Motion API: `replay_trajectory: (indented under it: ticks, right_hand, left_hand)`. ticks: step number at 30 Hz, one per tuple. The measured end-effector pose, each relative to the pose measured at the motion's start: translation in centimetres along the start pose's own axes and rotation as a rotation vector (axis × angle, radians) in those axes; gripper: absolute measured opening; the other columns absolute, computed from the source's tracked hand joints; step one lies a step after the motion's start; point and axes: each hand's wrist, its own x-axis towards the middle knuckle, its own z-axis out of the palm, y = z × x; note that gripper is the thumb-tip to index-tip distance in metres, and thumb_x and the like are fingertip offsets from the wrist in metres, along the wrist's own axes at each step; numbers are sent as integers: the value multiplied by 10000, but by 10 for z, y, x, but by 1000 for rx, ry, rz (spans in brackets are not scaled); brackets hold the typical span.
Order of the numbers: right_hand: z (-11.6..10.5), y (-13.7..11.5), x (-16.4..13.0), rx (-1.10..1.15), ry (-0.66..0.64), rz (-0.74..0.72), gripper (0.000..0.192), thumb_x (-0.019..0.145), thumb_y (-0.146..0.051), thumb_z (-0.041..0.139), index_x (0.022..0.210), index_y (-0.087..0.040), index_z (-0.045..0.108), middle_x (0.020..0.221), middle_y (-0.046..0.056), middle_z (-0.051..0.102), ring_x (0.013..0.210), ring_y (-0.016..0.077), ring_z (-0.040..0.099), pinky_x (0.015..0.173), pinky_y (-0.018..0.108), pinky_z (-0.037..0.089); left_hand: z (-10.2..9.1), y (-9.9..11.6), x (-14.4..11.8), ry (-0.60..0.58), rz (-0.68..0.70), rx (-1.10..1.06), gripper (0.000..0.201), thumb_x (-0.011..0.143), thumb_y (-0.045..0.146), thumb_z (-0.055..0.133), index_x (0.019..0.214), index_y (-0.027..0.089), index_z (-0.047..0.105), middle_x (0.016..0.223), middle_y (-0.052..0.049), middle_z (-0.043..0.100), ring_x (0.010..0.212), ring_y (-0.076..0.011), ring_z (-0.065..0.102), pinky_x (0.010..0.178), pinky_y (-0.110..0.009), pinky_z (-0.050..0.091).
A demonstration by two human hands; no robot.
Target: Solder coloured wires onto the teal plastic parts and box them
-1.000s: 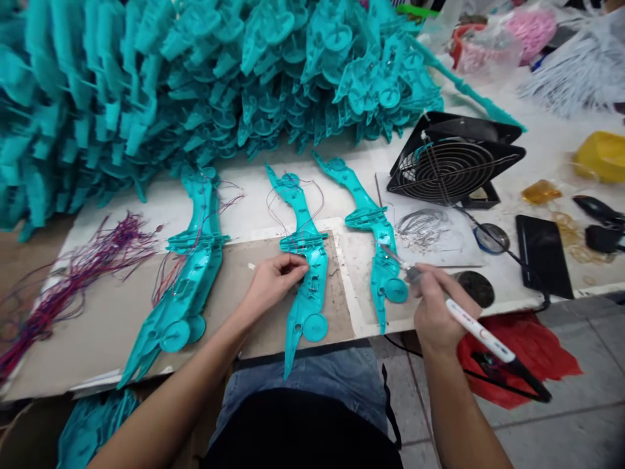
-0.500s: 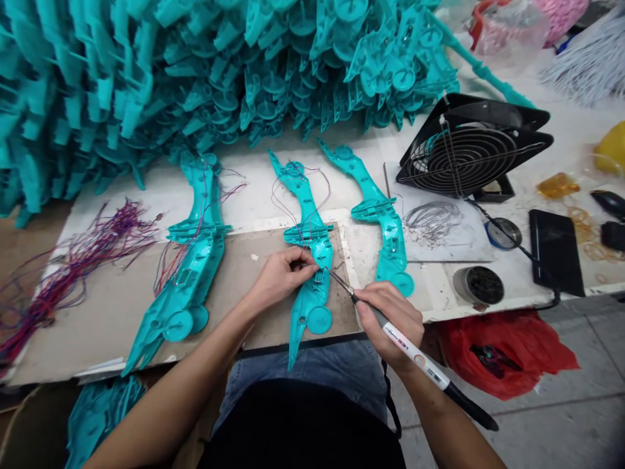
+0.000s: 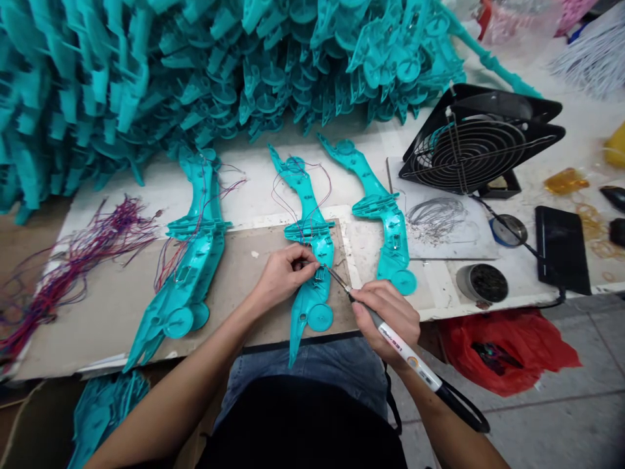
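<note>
holding a white soldering iron [image 3: 405, 352] like a pen, the right hand [image 3: 390, 316] is closed around it, and the metal tip touches the middle teal plastic part [image 3: 312, 260]. the left hand [image 3: 283, 273] pinches thin wires against this same part with closed fingers. this part lies on a brown board [image 3: 234, 280] on the table [image 3: 254, 202]. right of it lies another teal part [image 3: 385, 221], further right a black fan [image 3: 478, 150].

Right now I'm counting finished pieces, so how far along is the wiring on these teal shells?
Looks done: the left stack already carries wires. In hand: the left hand pins a wire on the middle shell while the right hand touches the soldering iron tip there. Left: the right shell shows no wires, and the big pile waits.
</note>
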Motion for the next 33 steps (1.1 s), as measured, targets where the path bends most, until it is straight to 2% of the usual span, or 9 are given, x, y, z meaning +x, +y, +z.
replay_trajectory:
  ticks: [5,12,15,18,22,25,30,33]
  right_hand:
    - [-1,-1,0,-23,9,-35,285,775,-70,620,1019,-208,674,751,33,666,748,177,629,664,335,541]
    - [-7,-8,4,-29,82,42,270,816,-119,620,1057,-222,689,785,33,688,764,184,647,691,345,544]
    - [3,-11,12,14,116,150,265,861,-190,621,1114,-238,682,855,39,718,767,177,668,701,324,559]
    - [25,-13,27,44,107,224,278,866,-233,637,1141,-265,665,904,34,720,813,172,679,761,315,572]
    - [57,-13,53,77,51,268,432,849,-230,648,1271,-277,571,1050,38,708,954,180,670,858,321,568]
    - [71,-14,67,119,36,253,438,847,-193,619,1276,-256,563,1069,40,698,977,173,664,890,316,561]
    - [68,-14,65,130,54,263,374,862,-175,572,1227,-253,602,1018,29,698,937,160,677,895,307,562]
    - [59,-12,51,124,74,301,359,861,-195,594,1215,-249,609,985,28,710,902,166,694,880,317,575]
  left_hand:
    - [0,0,0,1,-3,4,149,760,296,639,723,154,665,710,-20,604,605,-111,460,556,-231,375]
    - [1,-1,0,-7,-10,-9,144,755,297,629,718,158,650,715,-22,608,604,-112,456,558,-234,371]
    - [1,0,1,-1,-10,-14,139,751,290,624,716,158,648,711,-23,610,616,-116,467,557,-231,371]
    - [2,-1,3,-4,2,-23,115,748,263,615,716,156,643,701,-16,605,603,-111,465,548,-225,369]
    - [3,-4,4,-10,59,-44,79,754,224,605,726,152,618,708,-17,601,633,-123,505,599,-240,408]
    - [2,-4,4,-20,98,-58,69,772,214,605,756,148,616,756,-36,627,713,-155,563,675,-269,453]
    - [-6,-5,2,-37,75,80,64,798,204,594,792,155,635,760,-24,630,704,-153,563,655,-263,448]
    - [-14,-1,-6,8,122,162,124,795,212,623,902,166,666,915,-58,646,827,-181,598,737,-294,476]
